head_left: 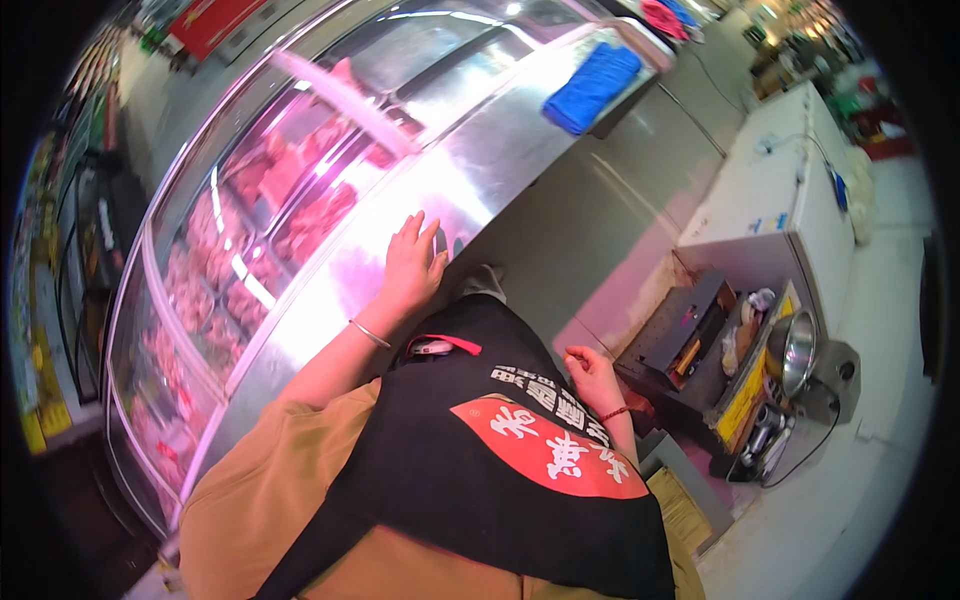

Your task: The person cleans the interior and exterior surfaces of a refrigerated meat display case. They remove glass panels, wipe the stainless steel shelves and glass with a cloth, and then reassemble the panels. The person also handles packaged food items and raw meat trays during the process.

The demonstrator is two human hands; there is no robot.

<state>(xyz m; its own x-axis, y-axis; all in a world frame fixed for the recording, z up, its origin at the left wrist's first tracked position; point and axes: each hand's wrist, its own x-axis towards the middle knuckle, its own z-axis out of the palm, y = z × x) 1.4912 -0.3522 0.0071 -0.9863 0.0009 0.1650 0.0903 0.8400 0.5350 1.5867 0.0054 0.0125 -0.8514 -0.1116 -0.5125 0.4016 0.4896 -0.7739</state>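
Observation:
My left hand (412, 266) is at the edge of the steel counter top (440, 190), its fingers stretched out and nothing in them. Whether it touches the steel or hovers just over it, I cannot tell. Behind the counter's glass lie cuts of raw meat (290, 190) under pink light. My right hand (592, 378) hangs low at my right side, beside the black apron (470, 370). Its fingers are curled in, with nothing visible between them. A blue folded cloth (592, 88) lies farther along the counter top.
A white chest freezer (750, 190) stands on the right. Nearer, a dark shelf unit (665, 335) holds small items, with a steel bowl (792, 352) at its side. A grey floor aisle (570, 225) runs between counter and freezer. A thin cable (805, 458) hangs at the right.

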